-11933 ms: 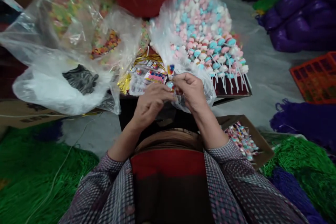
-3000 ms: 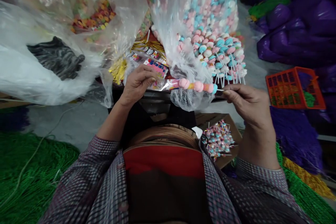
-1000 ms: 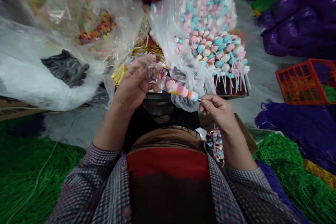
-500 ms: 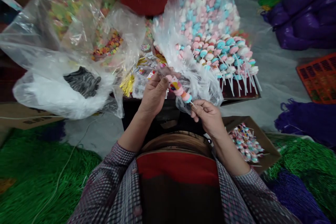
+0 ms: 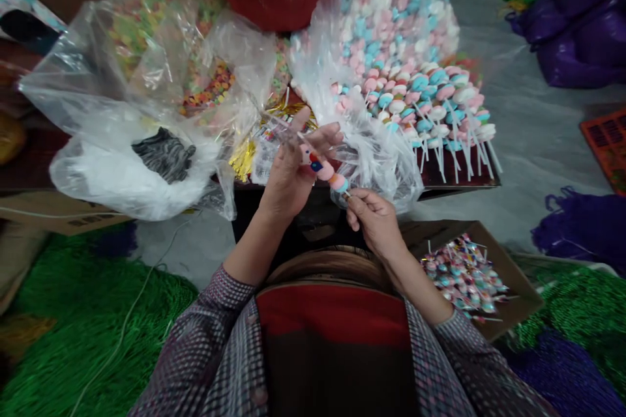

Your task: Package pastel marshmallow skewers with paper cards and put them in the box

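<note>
A marshmallow skewer (image 5: 327, 173), pink with a light blue piece at its lower end and printed clear wrapping over the upper part, slants between my hands. Its white stick is pinched between the thumb and fingers of my right hand (image 5: 374, 216). My left hand (image 5: 293, 166) is around the upper, wrapped end; some of its fingers are spread, and its thumb lies along the wrapping. Behind the left hand lie printed clear wrappers (image 5: 268, 143) and gold twist ties (image 5: 243, 161) on the table.
Unwrapped marshmallow skewers (image 5: 430, 101) are heaped at the table's right, before a bag of loose marshmallows (image 5: 391, 13). Candy rings fill a clear bag (image 5: 151, 32) at left. A red basket (image 5: 274, 3) stands behind. Wrapped skewers lie in a cardboard box (image 5: 518, 293) at lower right.
Both hands and the skewer have shifted slightly left in view. My left fingers have spread wider around the wrapped end. My right hand still pinches the stick.
</note>
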### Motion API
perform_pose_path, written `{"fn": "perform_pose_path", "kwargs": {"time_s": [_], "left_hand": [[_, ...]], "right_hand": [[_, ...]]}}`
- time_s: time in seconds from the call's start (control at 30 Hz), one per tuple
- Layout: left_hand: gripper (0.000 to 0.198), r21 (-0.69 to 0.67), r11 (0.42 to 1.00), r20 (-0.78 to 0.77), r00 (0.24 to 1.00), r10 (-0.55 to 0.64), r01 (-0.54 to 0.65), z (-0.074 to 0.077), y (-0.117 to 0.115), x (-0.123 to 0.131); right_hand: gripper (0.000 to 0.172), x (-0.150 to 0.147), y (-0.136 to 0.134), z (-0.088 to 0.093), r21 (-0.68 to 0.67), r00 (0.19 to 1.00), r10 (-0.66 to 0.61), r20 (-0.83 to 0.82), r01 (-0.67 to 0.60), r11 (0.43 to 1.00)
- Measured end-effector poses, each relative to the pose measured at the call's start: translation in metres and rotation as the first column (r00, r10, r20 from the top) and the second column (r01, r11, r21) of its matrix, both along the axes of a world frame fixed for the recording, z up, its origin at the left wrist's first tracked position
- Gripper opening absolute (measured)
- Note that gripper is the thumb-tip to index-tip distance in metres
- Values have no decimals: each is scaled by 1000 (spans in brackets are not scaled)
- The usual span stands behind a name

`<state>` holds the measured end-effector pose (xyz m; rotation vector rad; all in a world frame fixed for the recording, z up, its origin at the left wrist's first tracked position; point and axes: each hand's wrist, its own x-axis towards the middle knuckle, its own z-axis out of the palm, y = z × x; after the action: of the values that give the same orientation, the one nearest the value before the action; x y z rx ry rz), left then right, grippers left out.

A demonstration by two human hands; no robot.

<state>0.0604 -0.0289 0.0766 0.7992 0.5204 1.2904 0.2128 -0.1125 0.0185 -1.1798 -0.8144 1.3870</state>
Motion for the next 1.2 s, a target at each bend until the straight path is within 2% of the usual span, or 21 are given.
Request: {"fn": "perform_pose_path", "kwargs": {"time_s": [0.1, 0.17, 0.3, 0.4, 0.47, 0.57, 0.63, 0.7, 0.77, 0.87, 1.03, 1.13, 1.2], "left_hand": [[33, 1, 998, -6, 998, 70, -70, -1, -1, 11], [31, -11, 996, -14, 996, 86, -86, -6, -5, 17], [45, -38, 999, -63, 998, -21, 19, -13, -10, 14], [66, 8, 998, -53, 997, -63, 63, -6, -8, 1], [69, 43, 998, -31, 999, -35, 37, 1, -4, -7], [41, 63, 998, -30, 999, 21, -19, 6, -2, -11], [25, 12, 997, -56, 996, 72, -71, 4, -1, -9], [26, -75, 989, -81, 990, 118, -124, -1, -1, -5], [29, -140, 978, -86, 985, 146, -157, -6, 1, -2], [32, -173, 973, -69, 987, 145, -155, -14, 5, -1], [29, -198, 976, -67, 994, 84, -95, -21, 2, -1], [28, -214, 972, -46, 995, 86, -94, -24, 0, 0], [28, -210, 972, -33, 994, 101, -106, -26, 1, 1]], "right_hand": [[38, -1, -1, 2, 15, 999, 24, 24, -24, 1000], [38, -2, -3, 3, 15, 1000, 24, 19, -24, 1000], [38, 0, -6, 3, -24, 996, 59, -73, -61, 998], [38, 2, -5, 2, -22, 992, 96, -81, -98, 995], [38, 2, -4, 1, -18, 992, 115, -52, -116, 993], [34, 3, -3, 3, 26, 993, 114, 39, -115, 993], [31, 3, -4, 5, 78, 984, 55, 171, -69, 995], [26, 4, -6, 6, 134, 944, -44, 328, 0, 991], [26, 3, -9, 6, 158, 905, -103, 413, 41, 987], [36, 0, -12, 3, 71, 941, -35, 336, 12, 997], [46, -9, -9, 0, -132, 982, 174, 70, -163, 978], [44, -12, -6, 2, -131, 983, 181, -3, -180, 975], [41, -11, -6, 3, -82, 988, 153, 38, -149, 985]]}}
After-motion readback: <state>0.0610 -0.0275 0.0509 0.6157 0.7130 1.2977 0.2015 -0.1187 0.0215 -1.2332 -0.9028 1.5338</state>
